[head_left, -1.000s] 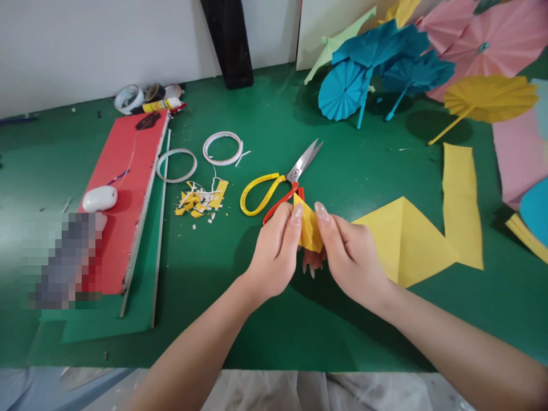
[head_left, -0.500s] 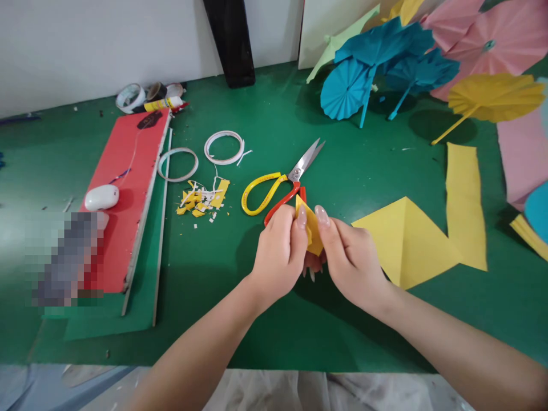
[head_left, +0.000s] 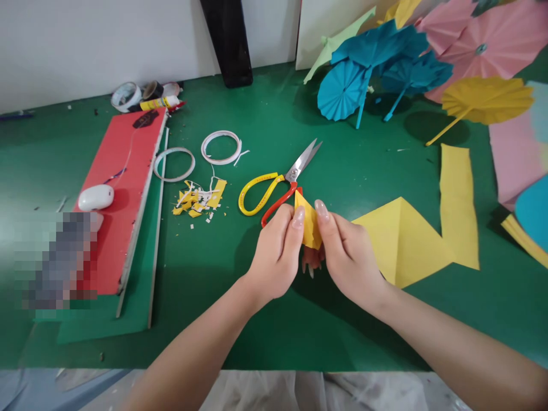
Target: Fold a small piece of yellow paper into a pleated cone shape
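Work surface: a green table (head_left: 265,337), backed by a pale wall (head_left: 107,45).

Nearest, at the table's front, the left hand (head_left: 276,251) and right hand (head_left: 353,248) both grip a small folded yellow paper piece (head_left: 309,228), each thumb pressed on its upper face. The piece is held between them, its point directed away from the person; the fingers beneath are largely hidden.

To the right lies a yellow sheet (head_left: 413,245), opened out, with a crease down its middle; its right corner meets a yellow strip (head_left: 460,205). Just beyond the left hand lie scissors (head_left: 293,173), blades parted. To their left are paper scraps (head_left: 194,204) and, behind these, two tape rings (head_left: 221,162). Farther off, at right, stand blue, yellow and pink paper umbrellas (head_left: 486,100).

Progress, as judged: folding of the held piece is under way, with folds already made; it has not been set down. The creased sheet is lying unfolded. The number of folds outstanding cannot be determined.

Compared with half a second earlier, the thumbs stand slightly farther apart, exposing more paper, and the view has shifted slightly. Scissors and scraps show no displacement on the table.
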Tool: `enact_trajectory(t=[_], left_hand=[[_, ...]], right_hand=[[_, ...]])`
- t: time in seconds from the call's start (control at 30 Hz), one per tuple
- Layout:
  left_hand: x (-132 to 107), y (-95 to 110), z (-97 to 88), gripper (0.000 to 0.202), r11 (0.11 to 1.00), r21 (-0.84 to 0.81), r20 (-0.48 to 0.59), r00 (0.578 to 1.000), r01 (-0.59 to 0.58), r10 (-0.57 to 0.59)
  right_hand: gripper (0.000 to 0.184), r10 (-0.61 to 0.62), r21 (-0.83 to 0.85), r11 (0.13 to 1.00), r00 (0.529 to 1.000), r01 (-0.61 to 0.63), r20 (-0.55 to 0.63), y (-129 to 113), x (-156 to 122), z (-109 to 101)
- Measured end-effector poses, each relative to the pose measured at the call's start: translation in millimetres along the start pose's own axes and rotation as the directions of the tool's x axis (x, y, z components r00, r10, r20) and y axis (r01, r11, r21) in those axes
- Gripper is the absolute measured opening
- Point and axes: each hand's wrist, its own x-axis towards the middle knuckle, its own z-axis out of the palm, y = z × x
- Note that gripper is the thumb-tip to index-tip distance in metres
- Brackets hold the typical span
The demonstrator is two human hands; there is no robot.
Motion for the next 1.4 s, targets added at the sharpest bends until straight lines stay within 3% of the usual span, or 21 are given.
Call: enact_trajectory(t=[0.17,0.53,0.73,0.83,1.0,1.07,1.23,1.4], left_hand=[[-1.9,-0.8,4.4,0.030,1.000,0.009,-0.043,0.999,-0.008,0.008],[-2.1,-0.9,8.7,0.026,0.976,0.173,-0.137,0.979,-0.128,0.153],[0.8,-2.4,3.6,0.026,0.973,0.180,-0.131,0.976,-0.148,0.173],[3.8,-3.3,-1.3,0.027,0.981,0.153,-0.098,0.986,-0.117,0.133],[9.0,-4.9,-10.3,0.030,1.000,0.007,0.039,0.999,-0.004,0.004],[9.5,-5.5,-11.5,0.031,0.999,-0.028,0.045,0.999,0.028,-0.027],[6.7,-7.7,-6.0,0.031,0.984,-0.143,0.035,0.994,0.104,-0.100],[5.3,-8.1,-1.4,0.032,0.969,-0.211,0.064,0.991,0.126,-0.115]], right_hand=[[0.043,0.006,-0.030,1.000,1.000,-0.007,-0.026,0.5,-0.8,1.2],[0.045,-0.038,-0.048,0.998,0.997,0.035,-0.072,2.4,-2.2,2.9],[0.036,-0.092,-0.006,0.996,0.993,0.093,0.079,-2.6,3.5,-5.2],[0.032,-0.097,-0.064,0.993,0.989,0.104,0.112,-4.2,8.6,-11.9],[0.029,-0.011,0.050,0.999,0.979,0.000,0.204,-5.8,14.6,-19.6],[0.032,0.009,0.049,0.999,0.976,-0.020,0.216,-6.3,13.8,-18.7],[0.035,-0.048,-0.019,0.999,0.997,0.050,0.068,-4.7,8.4,-10.5],[0.034,-0.081,-0.095,0.992,0.996,0.084,0.037,-2.5,8.4,-9.3]])
